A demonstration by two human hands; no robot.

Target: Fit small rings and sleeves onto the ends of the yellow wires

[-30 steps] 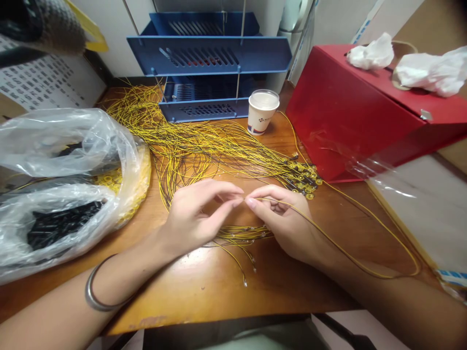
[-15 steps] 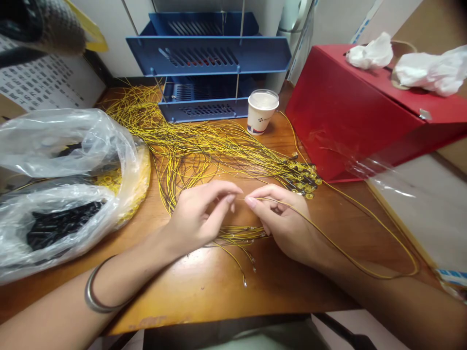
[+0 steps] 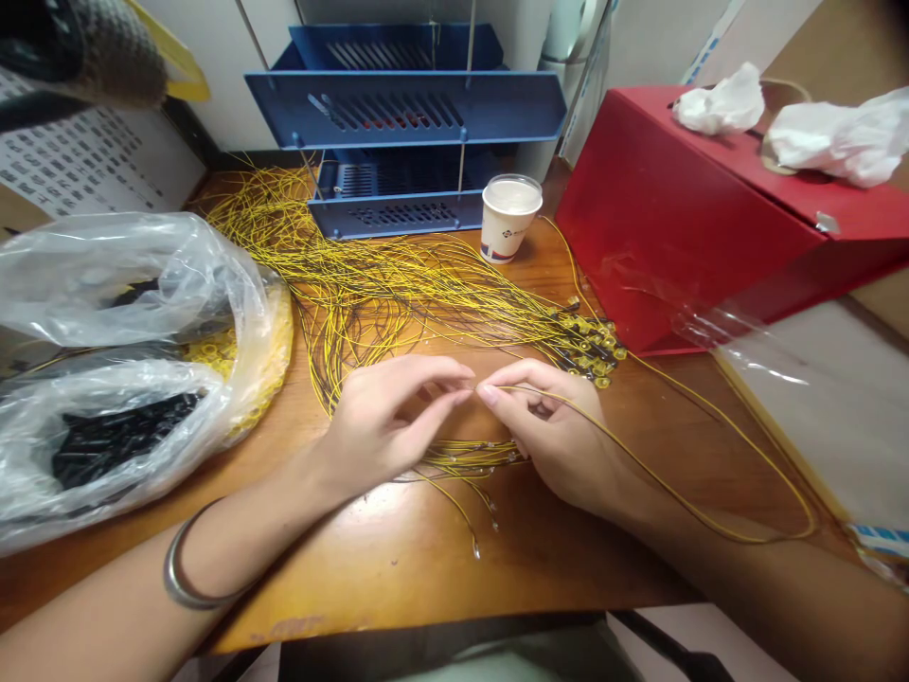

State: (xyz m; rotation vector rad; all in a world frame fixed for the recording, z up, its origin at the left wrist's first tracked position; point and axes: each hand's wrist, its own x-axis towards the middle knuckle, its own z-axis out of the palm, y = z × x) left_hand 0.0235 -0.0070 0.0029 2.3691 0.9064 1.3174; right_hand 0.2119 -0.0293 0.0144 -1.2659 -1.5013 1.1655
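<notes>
Between thumb and forefinger, my right hand (image 3: pixel 554 417) pinches a thin yellow and black wire (image 3: pixel 682 502), which loops out over the right forearm and back toward the red box. My left hand (image 3: pixel 398 412) is closed in a pinch at the wire's tip, its fingertips almost against the right ones; the tip itself is hidden. Under both hands lies a small bunch of wires (image 3: pixel 469 459) with little clear-tipped ends. Behind them spreads a large bundle of yellow and black wires (image 3: pixel 426 275), with black holders and yellow rings (image 3: pixel 589 346) at its right end.
At left stand plastic bags, one with black tubes (image 3: pixel 124 440), another with yellow rings (image 3: pixel 266 379). A blue tray rack (image 3: pixel 418 109) and a paper cup (image 3: pixel 509 223) stand at the back. The red box (image 3: pixel 682 218) at right has crumpled tissues (image 3: pixel 838 137) on top.
My left fingertips have moved slightly right along the wire, closing the gap to the right fingertips. The short bare stretch of wire between them is now covered. My right hand stays put.
</notes>
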